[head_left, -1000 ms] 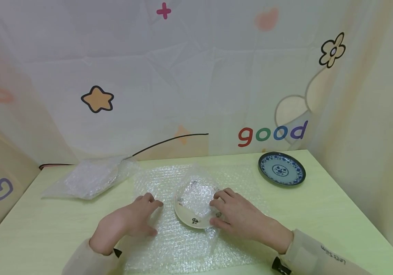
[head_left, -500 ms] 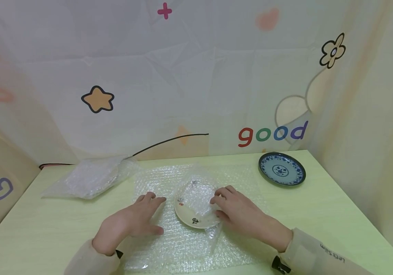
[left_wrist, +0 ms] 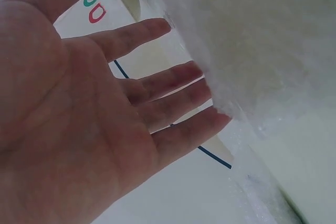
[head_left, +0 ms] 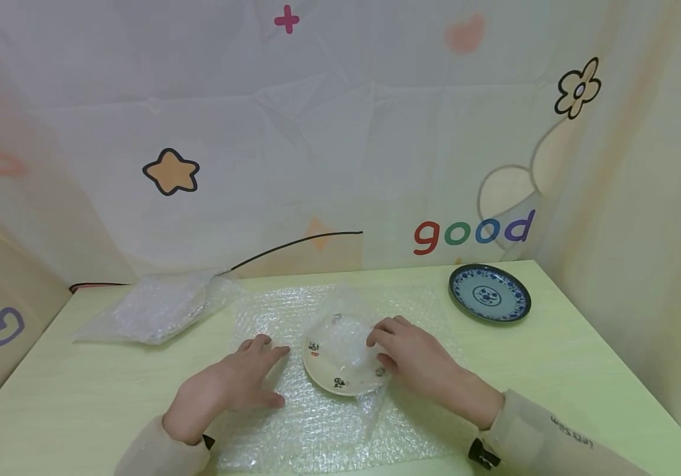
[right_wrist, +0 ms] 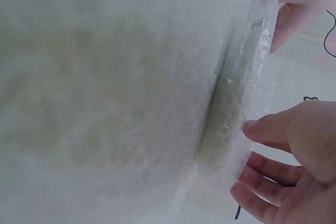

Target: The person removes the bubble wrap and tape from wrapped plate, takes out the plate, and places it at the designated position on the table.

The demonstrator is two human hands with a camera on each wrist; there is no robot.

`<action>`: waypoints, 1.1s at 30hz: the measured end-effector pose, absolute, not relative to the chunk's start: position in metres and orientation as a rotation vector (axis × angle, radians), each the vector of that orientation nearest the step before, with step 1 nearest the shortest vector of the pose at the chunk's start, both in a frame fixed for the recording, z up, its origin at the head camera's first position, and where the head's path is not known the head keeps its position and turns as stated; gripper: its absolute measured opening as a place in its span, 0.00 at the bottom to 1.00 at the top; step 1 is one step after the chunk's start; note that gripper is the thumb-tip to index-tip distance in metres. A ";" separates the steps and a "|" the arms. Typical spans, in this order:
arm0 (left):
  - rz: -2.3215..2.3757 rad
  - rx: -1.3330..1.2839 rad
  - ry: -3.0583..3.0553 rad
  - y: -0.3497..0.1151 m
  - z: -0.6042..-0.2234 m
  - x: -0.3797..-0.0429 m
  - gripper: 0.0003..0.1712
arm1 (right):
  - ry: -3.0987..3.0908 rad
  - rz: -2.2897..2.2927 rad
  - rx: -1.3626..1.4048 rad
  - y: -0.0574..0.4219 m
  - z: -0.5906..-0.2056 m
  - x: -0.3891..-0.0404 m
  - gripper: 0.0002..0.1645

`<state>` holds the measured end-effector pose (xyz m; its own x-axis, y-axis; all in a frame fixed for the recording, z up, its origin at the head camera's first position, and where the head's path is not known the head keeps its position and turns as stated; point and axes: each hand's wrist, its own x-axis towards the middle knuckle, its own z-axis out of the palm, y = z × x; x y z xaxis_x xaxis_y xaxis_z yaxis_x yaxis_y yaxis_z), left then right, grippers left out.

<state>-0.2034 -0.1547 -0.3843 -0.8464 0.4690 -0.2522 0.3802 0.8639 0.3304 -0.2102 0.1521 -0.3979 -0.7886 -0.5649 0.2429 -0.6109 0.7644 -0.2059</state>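
Observation:
A cream plate with small dark motifs lies on a spread sheet of bubble wrap in the head view. Clear wrap partly covers the plate's middle and upper right. Over its right side my right hand pinches that wrap with bent fingers. The right wrist view has thumb and fingers at the edge of the wrap. My left hand rests on the sheet left of the plate, fingers spread and holding nothing. In the left wrist view its fingertips touch the wrap.
At the back right of the pale green table lies a blue-patterned plate with a dark rim. A flat bundle in bubble wrap lies at the back left. A printed curtain stands behind the table.
My right thumb has drawn in toward the fingers, and the wrap on the plate has shifted, baring more of its left and lower rim. My left hand has moved slightly right.

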 end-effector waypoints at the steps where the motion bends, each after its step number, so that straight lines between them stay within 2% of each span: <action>1: 0.397 0.631 2.709 -0.155 -0.384 -0.203 0.46 | -2.795 0.420 0.922 0.152 -0.397 -0.211 0.13; 26: 0.425 0.638 2.724 -0.151 -0.381 -0.204 0.45 | -2.733 0.558 0.630 0.154 -0.390 -0.215 0.17; 33: 0.415 0.622 2.728 -0.151 -0.383 -0.206 0.45 | -2.673 0.531 0.566 0.159 -0.388 -0.220 0.24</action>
<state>-0.2057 -0.1510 -0.3830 -0.8570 0.4591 -0.2339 0.3689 0.8636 0.3436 -0.2197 0.1585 -0.3881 -0.8565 -0.3109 0.4119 -0.4448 0.8495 -0.2836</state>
